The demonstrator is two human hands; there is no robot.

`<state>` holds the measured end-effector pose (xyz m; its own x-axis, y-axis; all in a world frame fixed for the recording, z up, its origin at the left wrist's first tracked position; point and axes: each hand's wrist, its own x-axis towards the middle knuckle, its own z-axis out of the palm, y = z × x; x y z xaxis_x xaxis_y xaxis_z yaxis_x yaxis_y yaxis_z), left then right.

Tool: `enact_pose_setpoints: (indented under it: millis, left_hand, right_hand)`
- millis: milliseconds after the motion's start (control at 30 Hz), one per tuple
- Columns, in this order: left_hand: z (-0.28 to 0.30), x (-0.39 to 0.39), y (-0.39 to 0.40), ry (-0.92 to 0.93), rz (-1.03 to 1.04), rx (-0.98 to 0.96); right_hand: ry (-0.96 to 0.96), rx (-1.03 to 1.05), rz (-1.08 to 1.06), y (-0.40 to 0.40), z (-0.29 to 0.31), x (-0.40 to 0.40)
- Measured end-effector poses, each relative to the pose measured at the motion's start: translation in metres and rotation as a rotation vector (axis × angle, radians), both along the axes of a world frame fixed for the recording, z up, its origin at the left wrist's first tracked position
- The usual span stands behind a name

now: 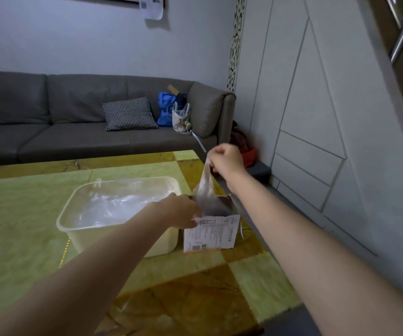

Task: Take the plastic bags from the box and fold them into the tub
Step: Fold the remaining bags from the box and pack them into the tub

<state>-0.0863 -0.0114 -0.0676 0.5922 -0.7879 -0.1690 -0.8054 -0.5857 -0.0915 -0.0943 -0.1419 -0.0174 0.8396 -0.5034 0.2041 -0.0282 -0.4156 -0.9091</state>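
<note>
1. Head view: our right hand (pixel 226 158) is raised above the box (pixel 211 232), its fingers curled and pinching the top of a plastic bag (pixel 205 187) whose lower end sits inside the box's open top.
2. Our left hand (pixel 180 210) grips the box's near left edge, steadying it on the bench (pixel 21 214).
3. We judge this the extraction step; next, lift the bag clear, then fold it into the tub (pixel 116 214) just left of the box, where clear plastic lies.

Dim, flat indoor light; wide-angle bend at edges; slight motion blur.
</note>
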Motion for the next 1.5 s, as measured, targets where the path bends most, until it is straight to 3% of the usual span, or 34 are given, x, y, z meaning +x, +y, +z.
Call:
enact_pose_setpoints:
  millis: [133, 367, 433, 567, 667, 767, 833, 933, 1000, 1067, 1133, 1300, 1400, 1500]
  left_hand:
    - [0.007, -0.003, -0.001, 0.074, 0.024, -0.117]
    - [0.061, 0.007, 0.036, 0.409, 0.415, -1.114]
    - [0.071, 0.007, 0.045, 0.447, 0.418, -1.248]
    - [0.079, -0.006, 0.039, 0.600, 0.251, -1.051]
    - [0.076, -0.009, 0.033, 0.599, 0.291, -1.074]
    - [0.073, -0.001, 0.037, 0.467, 0.396, -1.151]
    - [0.074, 0.003, 0.043, 0.440, 0.470, -1.255]
    - [0.074, 0.004, 0.047, 0.545, 0.559, -1.400]
    - [0.072, 0.003, 0.047, 0.562, 0.578, -1.390]
    - [0.070, 0.003, 0.051, 0.492, 0.587, -1.276]
    - [0.065, 0.008, 0.059, 0.479, 0.590, -1.191]
    - [0.052, 0.018, 0.080, 0.534, 0.607, -1.126]
    - [0.046, 0.034, 0.105, 0.412, 0.788, -1.173]
    - [0.048, 0.054, 0.133, 0.136, 0.959, -1.268]
  right_hand:
    - [-0.146, 0.126, 0.064, 0.004, 0.044, 0.001]
    - [-0.213, 0.209, 0.173, 0.011, 0.055, -0.011]
    - [-0.189, 0.258, 0.282, 0.018, 0.059, -0.013]
    - [-0.119, 0.478, 0.547, 0.031, 0.066, -0.019]
    - [-0.083, 0.486, 0.574, 0.034, 0.065, -0.020]
    - [-0.058, 0.369, 0.501, 0.021, 0.064, -0.022]
    - [0.099, 0.223, 0.612, 0.013, 0.059, -0.025]
    - [0.349, -0.158, 0.673, 0.019, 0.042, -0.029]
    - [0.265, -0.221, 0.522, 0.023, 0.034, -0.025]
    - [0.136, -0.070, 0.365, 0.022, 0.031, -0.019]
    - [0.072, 0.139, 0.357, 0.021, 0.034, -0.016]
    - [0.054, 0.126, 0.289, 0.021, 0.036, -0.010]
    - [-0.011, 0.093, 0.135, 0.018, 0.032, -0.003]
    - [-0.099, 0.136, 0.059, 0.026, 0.029, 0.003]
